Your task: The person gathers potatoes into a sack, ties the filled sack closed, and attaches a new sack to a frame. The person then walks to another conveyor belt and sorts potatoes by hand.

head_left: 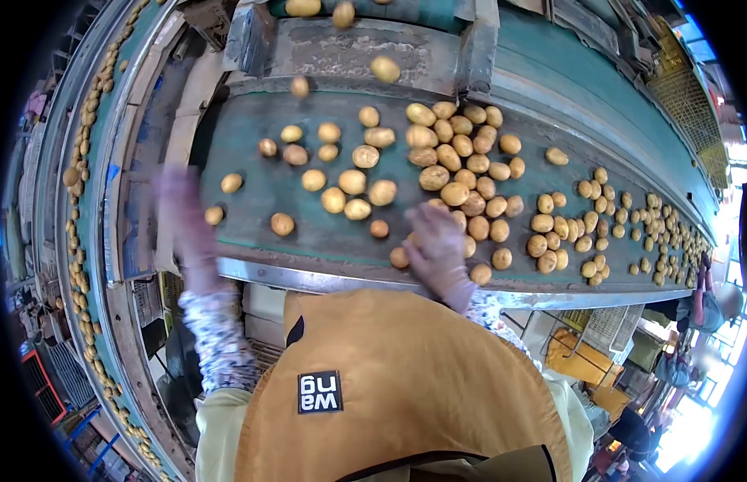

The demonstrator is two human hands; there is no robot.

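Note:
Many potatoes (454,194) lie on the green conveyor belt (253,136) in front of me, crowded together right of the middle and more scattered to the left. My right hand (439,247) rests low over the near side of the crowded group, fingers apart, touching or nearly touching potatoes there. What lies beneath its palm is hidden. My left hand (187,229) is raised at the belt's left end, smeared by motion, close to a single potato (214,215). Its fingers cannot be made out. A few blurred potatoes (384,69) drop from the upper ledge towards the belt.
A metal rail (333,279) edges the belt nearest me. On the left, another narrow belt (82,265) carries a line of potatoes. Plastic crates (622,329) stand below on the right. Another person (705,301) is at the belt's far right end.

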